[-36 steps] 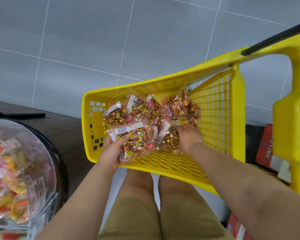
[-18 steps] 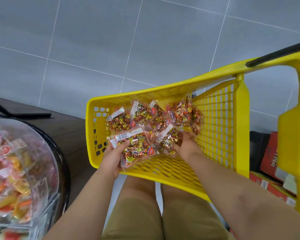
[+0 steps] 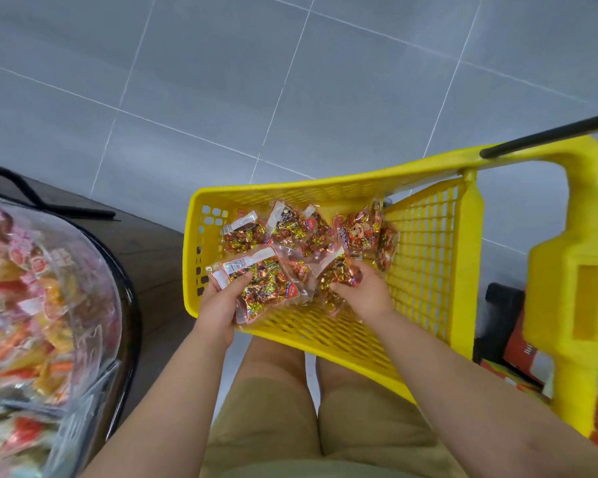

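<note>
Down inside the yellow basket [image 3: 325, 188], both hands are busy with packs of wrapped candy. Left hand [image 3: 218, 305] comes in over the near-left corner of the basket, forearm angled up from the bottom of the view, and it grips one candy bag [image 3: 259, 284]: thumb laid across the top by the white label strip, the other fingers tucked underneath out of sight. That bag sits tilted, its lower end sticking out just over the near rim, the rest lying over the mesh floor. Right hand [image 3: 363, 291] reaches in from the right, palm down, wrist about level with the near rim, fingers curled over a second bag [image 3: 335, 270] just beside the first, thumb poking out to the left, so it's grasping that one. More bags [image 3: 290, 229] are piled against the far wall, touching each other. Tan shorts [image 3: 266, 419] show below the basket, a clear round bin [image 3: 49, 288] of snack packs sits well off to the left, and grey floor tiles [image 3: 221, 81] fill the top.
</note>
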A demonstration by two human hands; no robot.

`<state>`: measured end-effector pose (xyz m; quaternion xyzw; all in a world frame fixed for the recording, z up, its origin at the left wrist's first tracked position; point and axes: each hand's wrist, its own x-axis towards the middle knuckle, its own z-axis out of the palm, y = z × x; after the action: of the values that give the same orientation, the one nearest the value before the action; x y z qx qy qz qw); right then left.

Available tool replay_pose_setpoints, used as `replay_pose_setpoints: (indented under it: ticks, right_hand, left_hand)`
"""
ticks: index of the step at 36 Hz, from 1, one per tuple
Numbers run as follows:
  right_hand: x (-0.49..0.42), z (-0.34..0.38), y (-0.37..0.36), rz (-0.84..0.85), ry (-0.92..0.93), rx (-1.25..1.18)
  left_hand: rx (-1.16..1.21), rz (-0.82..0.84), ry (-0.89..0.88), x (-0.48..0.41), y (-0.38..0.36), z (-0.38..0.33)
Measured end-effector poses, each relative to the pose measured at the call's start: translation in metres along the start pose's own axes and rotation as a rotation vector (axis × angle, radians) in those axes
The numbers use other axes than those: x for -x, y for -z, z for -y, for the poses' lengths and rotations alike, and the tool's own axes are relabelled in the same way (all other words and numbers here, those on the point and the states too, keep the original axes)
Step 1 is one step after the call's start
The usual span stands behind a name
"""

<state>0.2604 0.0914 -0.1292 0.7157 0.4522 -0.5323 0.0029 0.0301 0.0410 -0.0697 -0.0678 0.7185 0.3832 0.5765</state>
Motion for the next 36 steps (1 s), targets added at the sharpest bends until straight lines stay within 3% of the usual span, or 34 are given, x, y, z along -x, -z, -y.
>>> replay_pose_setpoints:
  ticks: [4, 10, 17, 20, 22, 29, 36]
  right_hand:
    - [0.028, 0.03, 0.026, -0.052, 0.078, -0.155]
    - [0.076, 0.102, 0.044, 0.019, 0.296, -0.306]
    - [0.147, 0.187, 0.028, 0.169, 0.715, -0.193]
    - [0.183, 0.215, -0.001, 0.229, 1.096, 0.052]
    - [0.203, 0.227, -0.025, 0.275, 1.248, 0.135]
    - [0.278, 0.259, -0.128, 0.465, 1.306, 0.214]
    - [0.341, 0.276, -0.244, 0.713, 1.57, 0.412]
  left_hand:
    - [0.05, -0.01, -0.036, 0.027, 0.007, -0.01]
    - [0.037, 0.016, -0.13, 0.074, 0.023, -0.042]
    - [0.232, 0.089, -0.183, 0.131, 0.08, -0.075]
    - [0.36, 0.091, -0.119, 0.156, 0.121, -0.084]
    - [0.428, 0.08, -0.13, 0.171, 0.155, -0.087]
    - [0.542, -0.028, -0.263, 0.212, 0.29, -0.071]
    - [0.599, -0.094, -0.451, 0.241, 0.401, -0.043]
